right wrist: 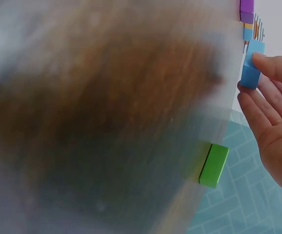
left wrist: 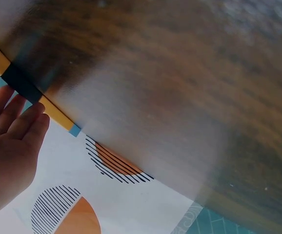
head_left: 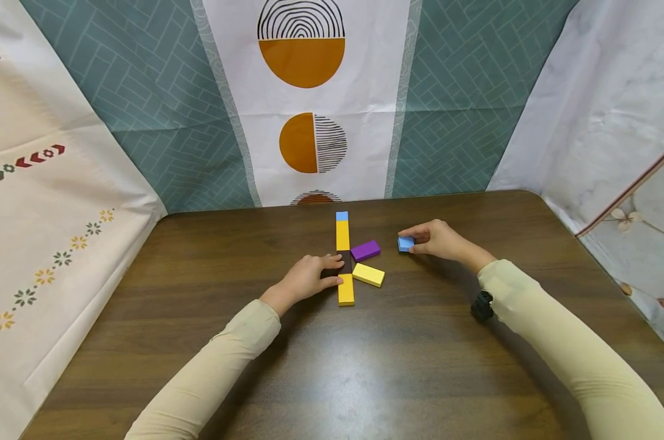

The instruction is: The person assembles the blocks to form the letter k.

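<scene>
A straight row of blocks runs away from me on the table: a yellow block (head_left: 346,295) nearest, then a black block (head_left: 347,264), another yellow block (head_left: 342,235), and a small blue block (head_left: 341,216) at the far end. My left hand (head_left: 304,280) rests against the row's left side, relaxed fingers touching the black block and thumb at the near yellow one. To the right, my right hand (head_left: 441,241) pinches a light blue block (right wrist: 252,63) between thumb and fingers. Just right of the row lie a purple block (head_left: 366,250) and a pale yellow block (head_left: 368,275), both angled.
In the right wrist view a green block (right wrist: 214,165) stands on the table near my right hand; my hand and arm hide it from the head view. The brown wooden table (head_left: 332,379) ends at a patterned curtain (head_left: 447,134) behind. Light cloths hang on both sides.
</scene>
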A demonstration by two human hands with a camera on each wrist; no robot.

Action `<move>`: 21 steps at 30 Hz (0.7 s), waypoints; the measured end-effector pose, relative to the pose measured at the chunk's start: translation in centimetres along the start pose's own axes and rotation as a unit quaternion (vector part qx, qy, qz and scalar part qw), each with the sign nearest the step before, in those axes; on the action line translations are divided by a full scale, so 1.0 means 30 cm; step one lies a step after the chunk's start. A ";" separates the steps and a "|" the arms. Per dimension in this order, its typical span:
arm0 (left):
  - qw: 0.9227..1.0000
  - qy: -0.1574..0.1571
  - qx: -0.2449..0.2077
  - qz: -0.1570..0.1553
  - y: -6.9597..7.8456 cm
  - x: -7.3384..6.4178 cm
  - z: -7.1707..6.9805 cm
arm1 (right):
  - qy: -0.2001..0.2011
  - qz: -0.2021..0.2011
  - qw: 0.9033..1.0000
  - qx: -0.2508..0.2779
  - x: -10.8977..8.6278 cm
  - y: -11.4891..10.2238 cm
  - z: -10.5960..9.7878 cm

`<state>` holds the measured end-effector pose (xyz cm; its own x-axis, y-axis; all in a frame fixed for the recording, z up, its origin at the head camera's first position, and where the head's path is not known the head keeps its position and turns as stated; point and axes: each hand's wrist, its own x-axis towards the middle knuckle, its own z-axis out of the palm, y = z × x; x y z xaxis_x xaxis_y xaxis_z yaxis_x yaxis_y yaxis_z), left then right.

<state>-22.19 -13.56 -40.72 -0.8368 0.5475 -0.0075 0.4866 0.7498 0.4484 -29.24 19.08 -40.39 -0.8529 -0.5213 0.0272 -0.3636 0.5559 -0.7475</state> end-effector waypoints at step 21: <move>1.000 0.005 0.006 0.009 -0.008 0.000 0.004 | -0.047 0.018 0.998 0.025 0.099 -0.021 0.036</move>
<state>-22.29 -13.69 -40.94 -0.8303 0.5573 0.0092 0.5044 0.7443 0.4378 -31.13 16.47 -40.56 -0.8249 -0.5619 -0.0607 -0.3125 0.5430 -0.7794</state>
